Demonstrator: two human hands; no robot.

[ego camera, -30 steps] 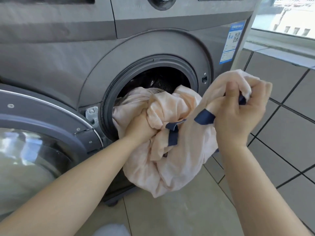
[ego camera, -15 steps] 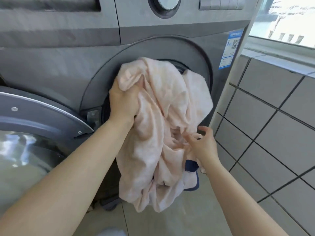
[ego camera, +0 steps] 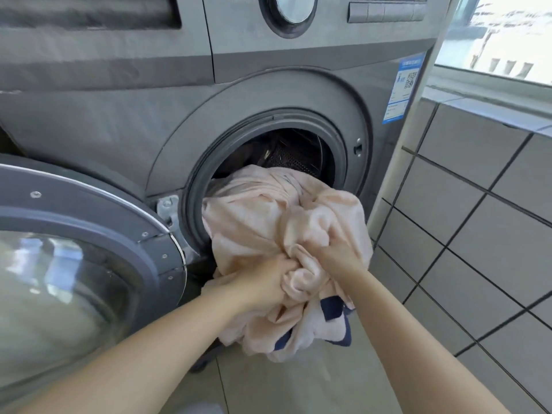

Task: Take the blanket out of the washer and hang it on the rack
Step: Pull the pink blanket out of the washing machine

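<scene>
Half a second ago my left hand point(ego camera: 270, 280) held the blanket point(ego camera: 263, 222) high against the washer point(ego camera: 119, 115) front and my right hand point(ego camera: 336, 256) reached loosely into the hanging folds; now both hands sit low and close together in front of the opening, and the cloth bulges out of the drum point(ego camera: 294, 155) again.

Both hands grip the blanket, fingers curled tight into a knot of bunched fabric, knuckles nearly touching. Part of the blanket lies over the lower lip of the rubber seal point(ego camera: 197, 186), part hangs below my hands toward the floor point(ego camera: 313, 383), not touching it as far as I can see.

Underfoot, the floor is pale, smooth tile with thin grout lines. To the right, a low wall point(ego camera: 478, 234) of grey square tiles with dark joints runs under a bright window point(ego camera: 507, 31), whose sill catches the light.

Brushed grey metal makes up the washer, with a round chrome dial point(ego camera: 291, 8) on top and a blue-and-white label point(ego camera: 403, 88) at its right edge. Its door point(ego camera: 74, 264) stands swung open to the left, a thick grey ring around domed, reflective glass. Inside the round opening the drum shows dark, perforated steel. Soft, pale peach cloth, crumpled into rounded folds, forms the blanket, with a navy trim point(ego camera: 331, 307) showing near the bottom.
</scene>
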